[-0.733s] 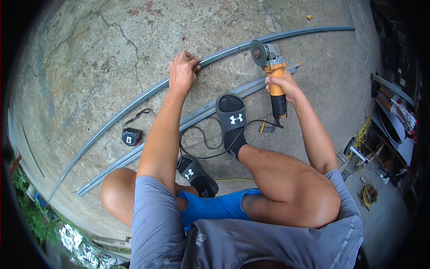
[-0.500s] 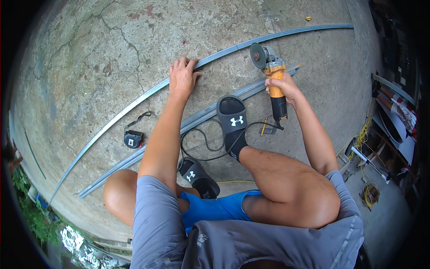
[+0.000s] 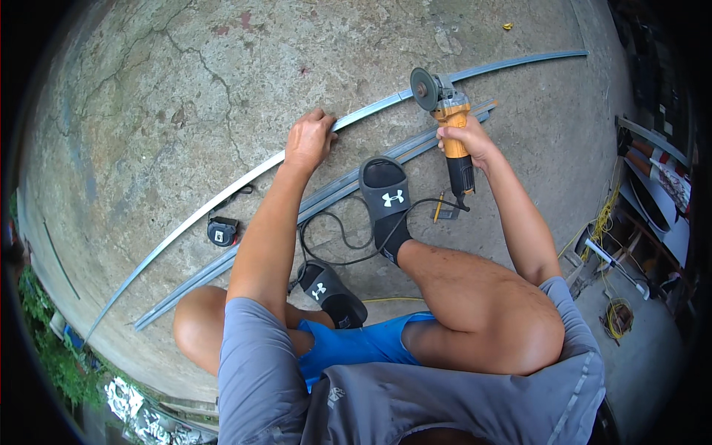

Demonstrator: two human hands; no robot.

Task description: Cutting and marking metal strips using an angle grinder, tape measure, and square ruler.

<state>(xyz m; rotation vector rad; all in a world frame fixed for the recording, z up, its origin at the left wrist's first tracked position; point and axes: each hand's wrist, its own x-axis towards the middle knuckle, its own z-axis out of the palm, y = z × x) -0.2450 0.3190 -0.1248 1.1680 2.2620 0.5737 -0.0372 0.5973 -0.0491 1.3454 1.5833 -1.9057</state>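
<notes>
My left hand [image 3: 308,141] is closed around a long, thin galvanized metal channel [image 3: 245,180], which runs across the concrete. A dark line crosses the channel to the right of this hand. My right hand [image 3: 469,142] grips a yellow-and-black angle grinder [image 3: 454,133] by its body. The grinder's disc [image 3: 425,88] stands just right of that dark line, and its head overlaps the channel in view; whether they touch I cannot tell. A black cord trails from the grinder past my slippers. Nearer me lies a bundle of similar metal channels [image 3: 330,194].
A black tape measure [image 3: 222,231] lies left of my left forearm. Beside my foot in a dark slipper [image 3: 384,189] is a yellow pencil [image 3: 438,208] with a small dark flat piece. Yellow cord [image 3: 607,211] and clutter lie at the right, with another person's legs beyond.
The channel has shifted toward me and a little to the right with my left hand, whose fingers have curled around it. The grinder has moved slightly left, and its head now overlaps the channel.
</notes>
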